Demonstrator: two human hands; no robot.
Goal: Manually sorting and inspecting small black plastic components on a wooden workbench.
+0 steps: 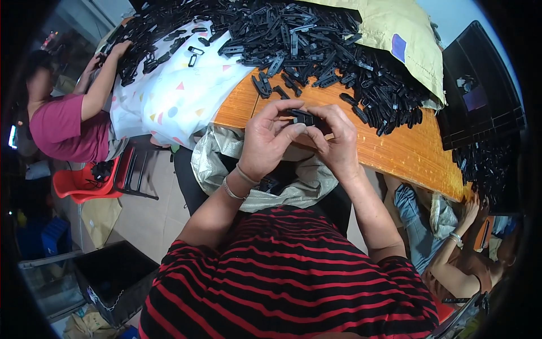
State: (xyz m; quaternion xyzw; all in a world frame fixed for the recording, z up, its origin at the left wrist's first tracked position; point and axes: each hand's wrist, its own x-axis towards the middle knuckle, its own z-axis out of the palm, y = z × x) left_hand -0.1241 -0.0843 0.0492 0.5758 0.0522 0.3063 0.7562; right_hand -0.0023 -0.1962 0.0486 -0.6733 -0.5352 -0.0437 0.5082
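Observation:
Both my hands meet just in front of the table's near edge, holding a small black plastic part [305,120] between them. My left hand [270,135] pinches it with thumb and fingers from the left. My right hand [337,135] has its thumb and fingers closed on the other side. The part's exact kind is hard to make out, as my fingers cover much of it. Beneath my hands an open woven sack [217,155] lies across my lap, with some black pieces inside. Beyond them, a large heap of similar black plastic parts [288,39] covers the wooden table [389,150].
A patterned white sheet [169,96] covers the table's left, where a co-worker in a maroon shirt [68,127] handles parts. Another person [457,277] works at right beside more parts. A yellowish sack [395,22] lies at the back. A black crate [116,277] and red chair [84,183] stand left.

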